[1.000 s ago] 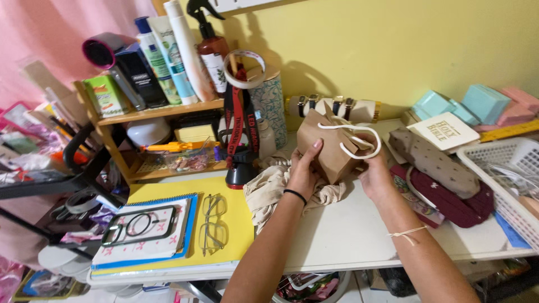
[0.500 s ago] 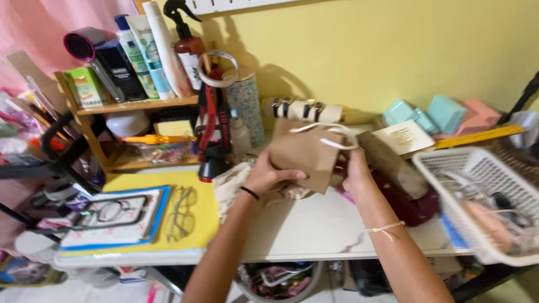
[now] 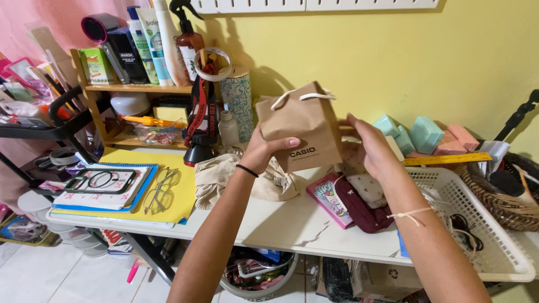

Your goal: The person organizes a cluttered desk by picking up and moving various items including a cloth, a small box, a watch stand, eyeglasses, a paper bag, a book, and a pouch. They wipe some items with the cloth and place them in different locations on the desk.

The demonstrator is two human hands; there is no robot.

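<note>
Yellow wall behind, cluttered white tabletop w/ chipped front edge, small wooden shelf unit at left holding bottles & tubes. Both hands are up over the table's middle, holding a small brown paper gift bag w/ white cord handles clear of the surface, upright, slightly tilted. Left hand is closed on the bag's lower left corner, thumb across the front face, fingers behind; black band on that wrist. Right hand sits at the bag's right edge, palm toward it, fingers loosely curled; whether it actually grips the bag or just touches it, can't tell, contact is hidden behind the bag. Thin pale string round the right wrist. Under the bag: crumpled beige cloth, and right of that a maroon zip pouch just beside a pink printed card. Far left: clear phone case on a stack of notebooks, wire-frame glasses on a yellow folder. White plastic basket at right, near the right forearm; teal & pink blocks by the wall.
</note>
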